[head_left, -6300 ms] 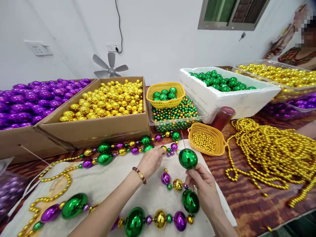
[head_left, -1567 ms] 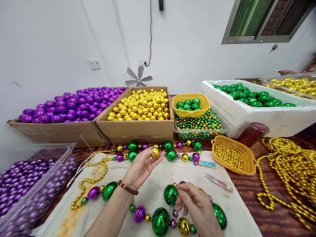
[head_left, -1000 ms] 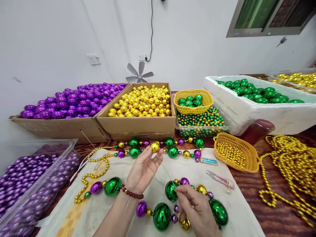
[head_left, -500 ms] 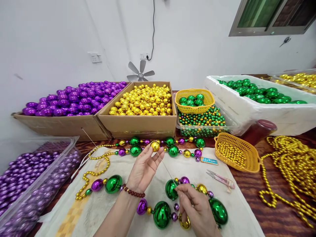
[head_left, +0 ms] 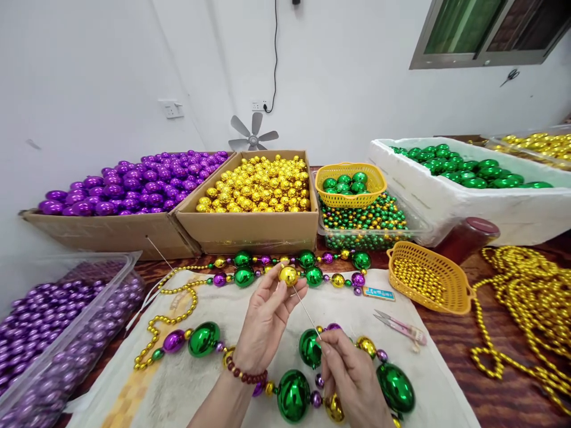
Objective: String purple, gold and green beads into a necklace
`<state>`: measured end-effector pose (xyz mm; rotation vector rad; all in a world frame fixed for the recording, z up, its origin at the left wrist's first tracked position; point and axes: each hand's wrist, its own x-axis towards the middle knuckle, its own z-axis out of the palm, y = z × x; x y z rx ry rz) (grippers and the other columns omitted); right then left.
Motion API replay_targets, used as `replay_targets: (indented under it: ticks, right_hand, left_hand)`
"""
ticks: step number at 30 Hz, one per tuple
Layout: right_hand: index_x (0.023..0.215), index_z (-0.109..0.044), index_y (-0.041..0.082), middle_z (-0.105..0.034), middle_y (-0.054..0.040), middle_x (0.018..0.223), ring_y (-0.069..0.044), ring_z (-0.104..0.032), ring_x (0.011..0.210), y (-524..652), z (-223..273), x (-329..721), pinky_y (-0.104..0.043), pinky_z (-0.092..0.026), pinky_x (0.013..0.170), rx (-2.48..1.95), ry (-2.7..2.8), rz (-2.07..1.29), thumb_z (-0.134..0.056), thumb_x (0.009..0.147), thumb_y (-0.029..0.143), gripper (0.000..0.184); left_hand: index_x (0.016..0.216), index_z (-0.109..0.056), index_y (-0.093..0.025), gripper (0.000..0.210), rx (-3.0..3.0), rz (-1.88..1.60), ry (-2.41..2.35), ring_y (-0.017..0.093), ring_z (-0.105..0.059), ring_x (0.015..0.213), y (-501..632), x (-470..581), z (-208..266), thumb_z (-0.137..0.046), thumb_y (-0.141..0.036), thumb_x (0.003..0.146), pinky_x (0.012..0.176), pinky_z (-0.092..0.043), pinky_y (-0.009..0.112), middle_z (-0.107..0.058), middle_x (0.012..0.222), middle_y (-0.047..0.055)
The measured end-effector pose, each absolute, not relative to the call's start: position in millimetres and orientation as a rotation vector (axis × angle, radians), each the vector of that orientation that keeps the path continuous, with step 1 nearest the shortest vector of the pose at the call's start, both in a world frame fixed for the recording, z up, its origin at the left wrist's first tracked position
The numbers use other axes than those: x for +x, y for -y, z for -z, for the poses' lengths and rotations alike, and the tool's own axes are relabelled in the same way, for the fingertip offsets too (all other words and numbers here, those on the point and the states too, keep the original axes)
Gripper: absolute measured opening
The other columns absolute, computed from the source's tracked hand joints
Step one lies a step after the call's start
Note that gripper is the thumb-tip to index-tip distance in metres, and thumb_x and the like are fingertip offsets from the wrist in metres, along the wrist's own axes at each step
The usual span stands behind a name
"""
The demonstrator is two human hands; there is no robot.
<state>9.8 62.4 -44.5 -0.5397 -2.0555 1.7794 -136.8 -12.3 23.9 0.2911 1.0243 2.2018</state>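
Note:
Between the fingertips of my left hand (head_left: 270, 309) is a shiny gold bead (head_left: 289, 274). My right hand (head_left: 350, 371) pinches the lower end of a long thin needle (head_left: 307, 310), whose upper end reaches the gold bead. Whether the tip has entered the bead's hole I cannot tell. Under and around both hands lies a strand of large beads, among them a green ball (head_left: 293, 395), a gold ball (head_left: 366, 346) and a purple ball (head_left: 173, 341). My wrist partly covers this strand. Behind my left hand, finished-looking rows of smaller beads (head_left: 244, 276) lie across the cloth.
The cloth (head_left: 178, 392) covers the wooden table. Thread snips (head_left: 399, 326) lie at right, near a yellow basket (head_left: 428, 276) of small gold beads. Gold bead chains (head_left: 530, 309) pile up at far right. Cardboard boxes (head_left: 247, 232) and a white foam box (head_left: 491, 208) stand behind.
My left hand and the gold bead have shifted slightly right and down, closer to my right hand. The needle remains in my right hand's pinch.

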Motion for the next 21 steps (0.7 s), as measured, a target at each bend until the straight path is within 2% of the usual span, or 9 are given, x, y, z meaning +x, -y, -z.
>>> replay_targets:
  ticks: [3, 7, 12, 16, 21]
  right_hand:
    - [0.095, -0.055, 0.02, -0.052, 0.0047, 0.055, -0.01, -0.051, 0.039, -63, 42, 5, -0.018, -0.039, 0.039, -0.558, 2.058, -1.766, -0.038, 0.098, 0.048, 0.033]
    - [0.094, -0.056, 0.021, -0.051, 0.0051, 0.056, -0.011, -0.052, 0.042, -65, 38, 4, -0.02, -0.041, 0.042, -0.57, 2.045, -1.762, -0.038, 0.098, 0.046, 0.032]
    - [0.102, -0.058, 0.02, -0.062, 0.0011, 0.069, -0.014, -0.063, 0.054, -77, 36, 15, -0.022, -0.047, 0.052, -0.482, 2.026, -1.821, -0.042, 0.096, 0.038, 0.024]
    - [0.086, -0.059, 0.017, -0.069, -0.0029, 0.074, -0.014, -0.068, 0.061, -87, 32, 25, -0.021, -0.044, 0.053, -0.553, 1.895, -1.874, -0.048, 0.095, 0.034, 0.022]
    - [0.085, -0.059, 0.017, -0.072, -0.0043, 0.075, -0.015, -0.068, 0.063, -85, 32, 30, -0.021, -0.048, 0.057, -0.557, 1.831, -1.926, -0.051, 0.093, 0.034, 0.021]
  left_hand:
    - [0.121, -0.06, -0.025, 0.036, 0.301, -2.132, -1.072, 0.023, -0.066, 0.103, 15, -119, -17, -0.066, -0.021, 0.085, 0.1, -0.047, 0.041, -0.064, 0.12, 0.006]
    - [0.122, -0.06, -0.027, 0.039, 0.361, -1.909, -1.252, 0.02, -0.065, 0.098, 21, -100, -1, -0.067, -0.024, 0.084, 0.091, -0.048, 0.03, -0.063, 0.123, 0.007]
    - [0.122, -0.062, -0.024, 0.038, 0.599, -1.693, -1.489, 0.02, -0.063, 0.095, 25, -101, -6, -0.065, -0.029, 0.085, 0.087, -0.047, 0.027, -0.068, 0.113, 0.007]
    - [0.118, -0.066, -0.023, 0.033, 0.731, -1.599, -1.612, 0.022, -0.063, 0.1, 12, -128, -6, -0.06, -0.033, 0.088, 0.089, -0.046, 0.029, -0.065, 0.12, 0.009]
    - [0.097, -0.074, -0.024, 0.018, 1.288, -1.319, -1.93, 0.022, -0.062, 0.082, -47, -163, 25, -0.062, -0.026, 0.083, 0.081, -0.046, 0.029, -0.071, 0.093, 0.008]
